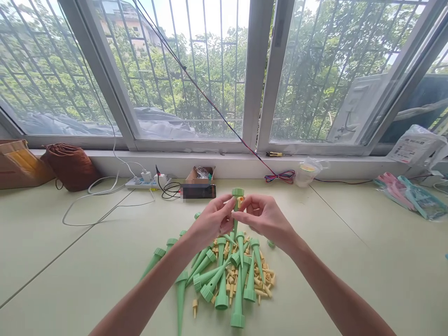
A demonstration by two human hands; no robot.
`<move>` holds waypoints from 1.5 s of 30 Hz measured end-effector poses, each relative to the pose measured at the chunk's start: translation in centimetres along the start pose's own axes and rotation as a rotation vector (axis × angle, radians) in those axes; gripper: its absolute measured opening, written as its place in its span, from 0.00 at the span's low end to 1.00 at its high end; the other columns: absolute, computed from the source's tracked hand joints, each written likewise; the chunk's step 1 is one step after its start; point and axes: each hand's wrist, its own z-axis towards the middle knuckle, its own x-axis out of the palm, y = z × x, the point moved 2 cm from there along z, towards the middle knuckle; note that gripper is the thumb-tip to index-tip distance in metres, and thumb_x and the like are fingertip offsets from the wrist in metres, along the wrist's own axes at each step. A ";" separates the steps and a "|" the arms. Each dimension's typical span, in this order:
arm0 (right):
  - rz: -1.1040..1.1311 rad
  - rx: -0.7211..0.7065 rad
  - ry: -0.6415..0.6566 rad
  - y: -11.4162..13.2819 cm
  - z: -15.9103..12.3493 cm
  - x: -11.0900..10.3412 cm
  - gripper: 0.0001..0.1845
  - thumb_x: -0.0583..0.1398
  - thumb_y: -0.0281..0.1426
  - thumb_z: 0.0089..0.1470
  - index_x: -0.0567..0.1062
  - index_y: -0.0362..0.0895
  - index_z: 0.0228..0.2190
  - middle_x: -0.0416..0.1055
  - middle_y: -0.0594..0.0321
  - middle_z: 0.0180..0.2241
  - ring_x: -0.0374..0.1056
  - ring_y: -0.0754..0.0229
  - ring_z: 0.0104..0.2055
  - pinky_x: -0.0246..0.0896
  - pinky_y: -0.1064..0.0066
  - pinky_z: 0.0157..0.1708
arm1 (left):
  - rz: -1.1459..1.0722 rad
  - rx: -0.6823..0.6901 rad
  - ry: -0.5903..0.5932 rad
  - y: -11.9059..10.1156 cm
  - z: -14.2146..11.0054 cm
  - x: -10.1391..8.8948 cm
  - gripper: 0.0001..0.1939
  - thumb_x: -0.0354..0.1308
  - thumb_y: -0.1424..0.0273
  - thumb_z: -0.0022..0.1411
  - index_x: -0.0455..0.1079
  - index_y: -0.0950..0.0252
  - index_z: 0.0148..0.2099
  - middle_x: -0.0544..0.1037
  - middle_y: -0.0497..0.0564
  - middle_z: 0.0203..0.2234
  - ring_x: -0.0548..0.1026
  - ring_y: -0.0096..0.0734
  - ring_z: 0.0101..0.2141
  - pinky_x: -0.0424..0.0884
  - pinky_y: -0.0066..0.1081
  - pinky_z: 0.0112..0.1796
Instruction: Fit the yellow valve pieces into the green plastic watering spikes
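My left hand (214, 215) is closed around a green plastic watering spike (238, 192), held upright with its capped end on top and its tip pointing down. At the spike's side, just below the cap, sits a small yellow valve (240, 201) with an orange spot. My right hand (261, 213) has its thumb and fingers pinched at this valve, and the fingertips partly hide it. Below both hands lies a heap of more green spikes (220, 275), mixed with many small yellow valve pieces (268, 275). One loose yellow piece (195, 308) lies at the near left.
Along the back of the pale table (336, 261) are a power strip (149, 182) with cables, a black box (198, 191), a small open carton (200, 175) and coiled wire (280, 176). A brown pouch (72, 165) stands left; plastic-wrapped items (409, 193) lie right.
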 end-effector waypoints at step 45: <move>-0.943 -0.143 -0.077 1.1 0.4 -6.4 0.21 0.56 0.35 0.62 0.71 0.42 0.19 0.65 0.68 0.15 0.54 0.69 0.17 0.49 0.72 0.23 | 0.445 0.045 -0.175 -0.9 0.9 -2.4 0.15 0.59 0.57 0.64 0.72 0.66 0.36 0.70 0.46 0.24 0.60 0.16 0.16 0.53 0.21 0.17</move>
